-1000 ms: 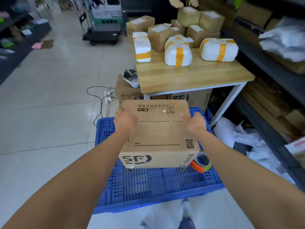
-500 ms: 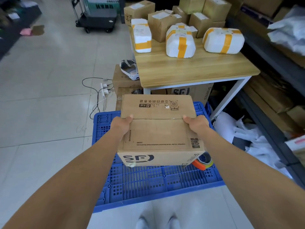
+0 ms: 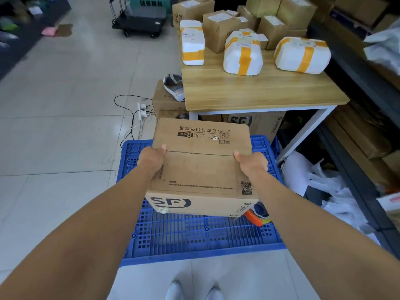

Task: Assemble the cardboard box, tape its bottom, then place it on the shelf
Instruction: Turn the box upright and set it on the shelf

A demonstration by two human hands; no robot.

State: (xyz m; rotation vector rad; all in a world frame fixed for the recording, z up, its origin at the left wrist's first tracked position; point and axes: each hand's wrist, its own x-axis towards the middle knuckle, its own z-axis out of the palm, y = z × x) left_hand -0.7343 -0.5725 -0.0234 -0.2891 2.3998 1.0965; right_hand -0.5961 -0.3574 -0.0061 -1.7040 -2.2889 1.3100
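Note:
A brown cardboard box (image 3: 201,169) printed with an SF logo is held in the air above a blue plastic pallet (image 3: 194,239). Its two top flaps are folded shut and meet at a seam across the middle. My left hand (image 3: 152,158) grips the box's left side, thumb on top by the seam. My right hand (image 3: 251,162) grips its right side the same way. An orange tape dispenser (image 3: 258,215) lies on the pallet, partly hidden behind the box's lower right corner. A dark metal shelf (image 3: 355,68) runs along the right.
A wooden table (image 3: 259,92) stands beyond the pallet, carrying white parcels with orange tape (image 3: 242,55) and brown boxes (image 3: 218,29). More boxes sit under it. Cables and a power strip (image 3: 140,109) lie on the tiled floor. A black trolley (image 3: 140,22) stands far back. White bags (image 3: 320,180) pile at the right.
My hands shifted from resting on top of the box to gripping its sides, and the box rose off the pallet toward me. My view tilted down; my shoes now show.

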